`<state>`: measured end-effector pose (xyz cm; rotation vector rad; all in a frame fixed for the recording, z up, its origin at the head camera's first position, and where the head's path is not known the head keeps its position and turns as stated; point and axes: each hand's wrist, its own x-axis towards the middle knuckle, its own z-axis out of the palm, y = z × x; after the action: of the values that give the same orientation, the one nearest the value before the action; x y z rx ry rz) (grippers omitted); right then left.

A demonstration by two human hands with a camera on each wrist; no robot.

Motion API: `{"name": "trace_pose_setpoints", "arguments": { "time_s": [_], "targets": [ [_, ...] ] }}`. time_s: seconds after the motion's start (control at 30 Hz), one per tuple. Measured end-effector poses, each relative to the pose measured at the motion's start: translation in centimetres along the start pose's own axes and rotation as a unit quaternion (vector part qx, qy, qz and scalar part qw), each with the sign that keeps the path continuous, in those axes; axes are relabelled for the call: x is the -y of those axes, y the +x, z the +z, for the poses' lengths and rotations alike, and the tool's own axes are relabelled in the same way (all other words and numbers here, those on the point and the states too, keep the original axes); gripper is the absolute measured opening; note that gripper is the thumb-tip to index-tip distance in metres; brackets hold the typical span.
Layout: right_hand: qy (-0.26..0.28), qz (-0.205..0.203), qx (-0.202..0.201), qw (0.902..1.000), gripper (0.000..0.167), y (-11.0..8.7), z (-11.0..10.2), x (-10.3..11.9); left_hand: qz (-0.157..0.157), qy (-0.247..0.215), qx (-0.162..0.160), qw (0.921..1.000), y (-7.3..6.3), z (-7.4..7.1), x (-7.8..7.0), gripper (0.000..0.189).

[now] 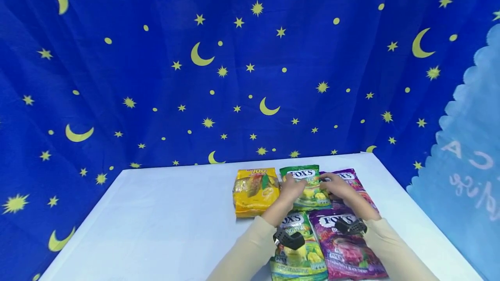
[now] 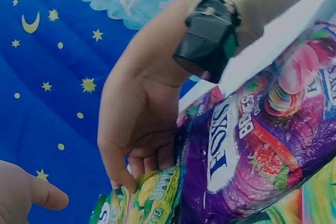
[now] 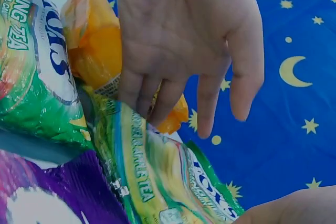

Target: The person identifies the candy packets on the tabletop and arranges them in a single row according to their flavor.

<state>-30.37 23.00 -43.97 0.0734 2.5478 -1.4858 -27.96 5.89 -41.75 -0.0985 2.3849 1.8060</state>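
Note:
Near the back of the table lies a green candy bag (image 1: 312, 200) with FOX'S lettering, between the two hands. My left hand (image 1: 293, 189) is at its left side; in the right wrist view the fingers (image 3: 208, 103) are fairly straight, some touching the bag's edge. My right hand (image 1: 337, 186) is at the opposite side. In the left wrist view one digit (image 2: 122, 174) lies over the green bag while the other fingers curl at its edge, partly hidden. Beneath the right hand is a purple candy bag (image 1: 361, 191), partly covered.
A yellow candy bag (image 1: 255, 194) stands left of the green one. Closer to me lie a second green bag (image 1: 298, 255) and a second purple bag (image 1: 353, 253), under the forearms. White table (image 1: 168, 220) surface extends left; a blue patterned cloth (image 1: 234, 86) hangs behind.

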Motion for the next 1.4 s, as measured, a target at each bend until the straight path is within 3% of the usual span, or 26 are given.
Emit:
{"name": "trace_pose_setpoints", "arguments": {
  "time_s": [0.13,0.27,0.43,0.5,0.67,0.73,1.13,1.4],
  "targets": [
    [0.013,0.006,-0.001,0.9999,0.054,-0.1,-0.2,0.0,0.006,-0.044,0.015,0.9989,0.0,-0.7,-0.1,0.071],
    [0.022,0.005,-0.003,0.9997,0.055,-0.5,-0.7,0.1,-0.007,-0.048,0.03,0.9984,-0.4,-1.2,-0.4,0.07],
    [0.042,-0.006,-0.003,0.9991,0.053,-1.2,-1.6,0.4,0.004,-0.001,0.023,0.9997,-0.9,-2.0,-0.9,0.062],
    [0.052,-0.002,-0.003,0.9986,0.053,-1.6,-1.9,0.7,0.012,0.017,0.023,0.9995,-0.8,-2.4,-1.0,0.05],
    [0.084,0.011,0.005,0.9964,0.059,-2.7,-2.0,1.7,0.05,0.05,0.012,0.9974,-0.8,-3.7,-0.9,0.042],
    [0.101,0.005,0.017,0.9948,0.061,-3.2,-1.9,2.0,0.071,0.06,0.004,0.9957,-0.9,-4.1,-0.5,0.048],
    [0.183,-0.028,0.066,0.9805,0.071,-5.5,-1.1,2.3,0.117,0.01,0.014,0.993,-1.8,-6.3,1.9,0.05],
    [0.192,-0.037,0.096,0.9759,0.076,-6.0,0.1,2.6,0.097,-0.015,0.011,0.9951,-2.9,-8.5,2.5,0.049]
  ]
}}
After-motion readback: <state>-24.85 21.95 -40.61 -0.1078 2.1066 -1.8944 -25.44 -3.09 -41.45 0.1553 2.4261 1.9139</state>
